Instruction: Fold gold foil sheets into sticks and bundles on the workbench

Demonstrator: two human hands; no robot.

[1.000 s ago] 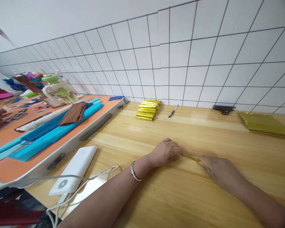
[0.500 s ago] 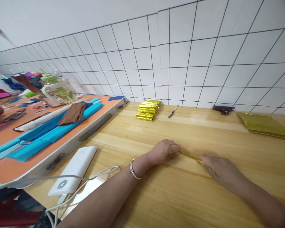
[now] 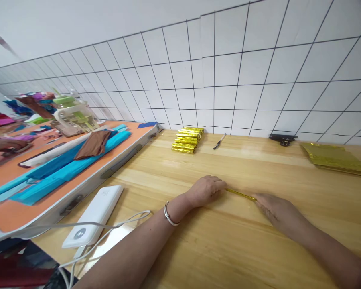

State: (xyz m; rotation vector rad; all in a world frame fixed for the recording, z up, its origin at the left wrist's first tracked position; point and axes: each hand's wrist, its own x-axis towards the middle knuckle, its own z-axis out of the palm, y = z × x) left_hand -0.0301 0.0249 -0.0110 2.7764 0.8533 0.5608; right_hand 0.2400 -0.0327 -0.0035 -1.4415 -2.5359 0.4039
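Between my two hands stretches a thin strip of gold foil [image 3: 240,194], low over the wooden table. My left hand [image 3: 207,190], with a silver bangle at the wrist, is closed on the strip's left end. On the right end, the fingers of my right hand [image 3: 273,208] are pinched together. Both fingertips are partly hidden. Farther back, against the wall, lies a bundle of folded gold foil pieces [image 3: 187,140]. A flat stack of gold foil sheets [image 3: 333,157] rests at the far right.
A pen [image 3: 219,141] and a black clip [image 3: 283,139] lie near the wall. At left are a white power bank [image 3: 93,216] with a cable [image 3: 129,218], and an orange-topped table [image 3: 117,150] with blue and brown fabric or paper. Another person's hand [image 3: 9,145] is at far left.
The gold strip looks thinner and straighter between my hands, which have shifted only slightly. At far left, the other person's hand has come further into view.
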